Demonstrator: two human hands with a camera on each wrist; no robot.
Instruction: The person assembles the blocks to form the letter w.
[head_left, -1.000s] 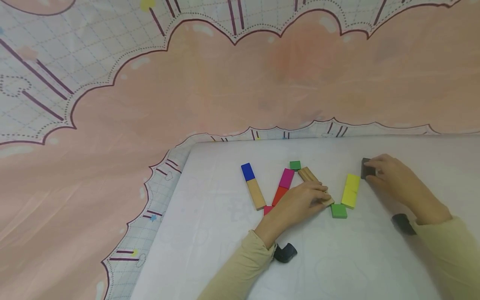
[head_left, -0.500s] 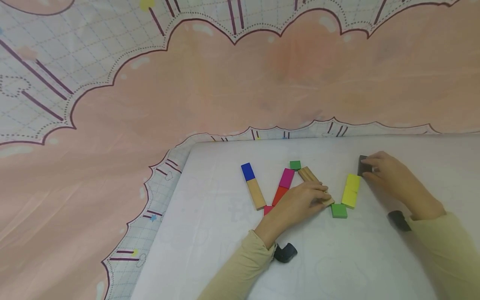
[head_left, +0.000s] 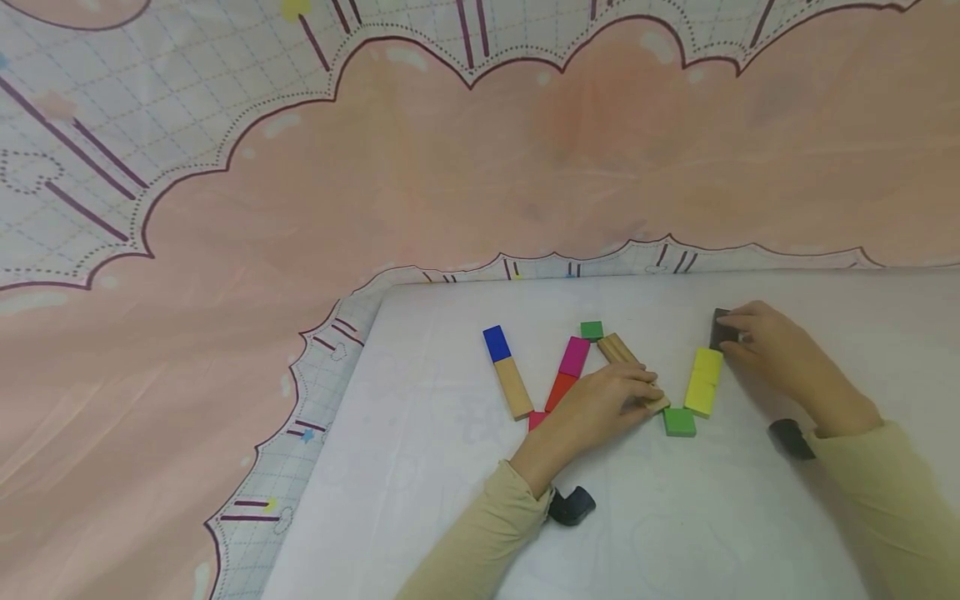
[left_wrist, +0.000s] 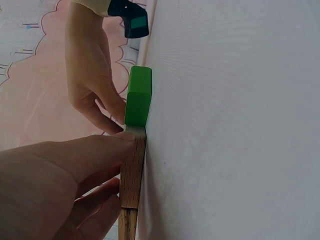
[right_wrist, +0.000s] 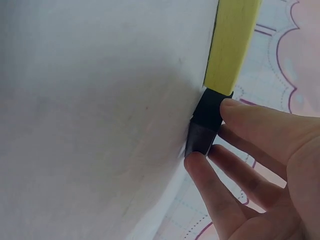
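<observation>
My right hand [head_left: 787, 367] pinches a black block [head_left: 717, 330] at the far end of the yellow blocks [head_left: 703, 382]. In the right wrist view the black block [right_wrist: 207, 116] meets the yellow block [right_wrist: 232, 45] end to end. My left hand [head_left: 581, 417] holds a plain wooden block [left_wrist: 132, 175], thumb on one side and fingers on the other. That block lies in a slanted row with another wooden piece [head_left: 617, 347], partly hidden by the hand. A green block [head_left: 680, 422] sits at the row's near end, by the yellow blocks.
Left of the hands, a blue block [head_left: 496, 343] and a wooden block [head_left: 512, 388] form a slanted row. Magenta [head_left: 574, 357], red [head_left: 559, 392] and pinkish-red [head_left: 536, 419] blocks stand beside it. A second green block [head_left: 592, 331] lies at the back. All rest on a white tabletop [head_left: 420, 500].
My right hand has slid the black block left and slightly back, from beside the yellow blocks' far end to in line with them. The left hand stays in place.
</observation>
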